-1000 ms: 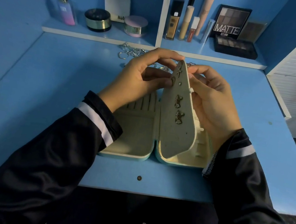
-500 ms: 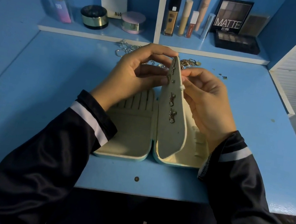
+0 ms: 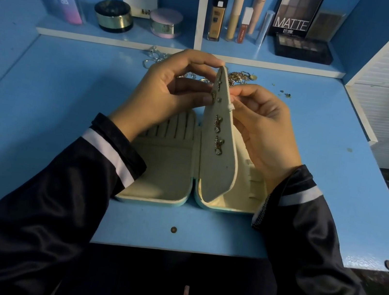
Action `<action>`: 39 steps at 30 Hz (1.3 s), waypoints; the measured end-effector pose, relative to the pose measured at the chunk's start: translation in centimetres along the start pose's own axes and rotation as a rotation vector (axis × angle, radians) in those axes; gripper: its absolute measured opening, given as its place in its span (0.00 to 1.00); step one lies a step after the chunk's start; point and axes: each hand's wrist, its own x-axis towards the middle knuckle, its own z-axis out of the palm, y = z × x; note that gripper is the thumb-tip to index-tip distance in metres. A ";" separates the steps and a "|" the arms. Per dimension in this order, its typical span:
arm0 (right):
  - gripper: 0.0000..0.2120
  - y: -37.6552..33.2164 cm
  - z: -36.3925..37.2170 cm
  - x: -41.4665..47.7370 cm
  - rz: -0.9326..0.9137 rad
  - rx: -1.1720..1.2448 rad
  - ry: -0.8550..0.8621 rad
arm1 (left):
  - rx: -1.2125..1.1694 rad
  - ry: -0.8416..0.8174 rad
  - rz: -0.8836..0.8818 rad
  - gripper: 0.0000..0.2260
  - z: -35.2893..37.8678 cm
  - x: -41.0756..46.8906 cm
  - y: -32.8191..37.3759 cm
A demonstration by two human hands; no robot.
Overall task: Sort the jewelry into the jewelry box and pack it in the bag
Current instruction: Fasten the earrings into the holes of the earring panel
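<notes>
Now: one jewelry box [image 3: 159, 167] lies open on the blue desk [image 3: 68, 101], and both hands hold its earring panel [image 3: 217, 176] on edge.

Nearest, one small round spot [image 3: 173, 229] on the desk front. The box shows two cream-lined halves, flat, side by side. One panel rises between them, its long axis running from near and low to far and high; the narrow tip points up toward the shelf [image 3: 138, 45] and leans slightly over the right half. Earrings [image 3: 218, 146] on its left face: five counted, two large and three small. Left hand [image 3: 169, 92]: thumb and forefinger clamped on the tip. Right hand [image 3: 263, 125]: fingers curled, thumb and forefinger pinching the panel's back edge; anything between them is hidden. Beyond lie loose rings [image 3: 151, 57], one gold chain heap [image 3: 240, 77] and scattered studs [image 3: 284, 93]. On the shelf: one perfume bottle [image 3: 67, 2], two round jars [image 3: 113, 16], two palettes [image 3: 303, 48].
</notes>
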 end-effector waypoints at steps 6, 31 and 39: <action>0.06 -0.1 0.2 -0.2 -0.006 0.001 0.013 | -0.010 0.005 -0.002 0.20 0.0 0.1 -0.3; 0.08 0.2 0.4 0.0 -0.025 -0.030 0.009 | -0.016 0.016 0.018 0.20 -0.1 0.2 -0.6; 0.05 0.1 0.9 -0.1 -0.074 -0.180 0.053 | -0.024 0.032 -0.001 0.20 -0.1 0.2 -0.6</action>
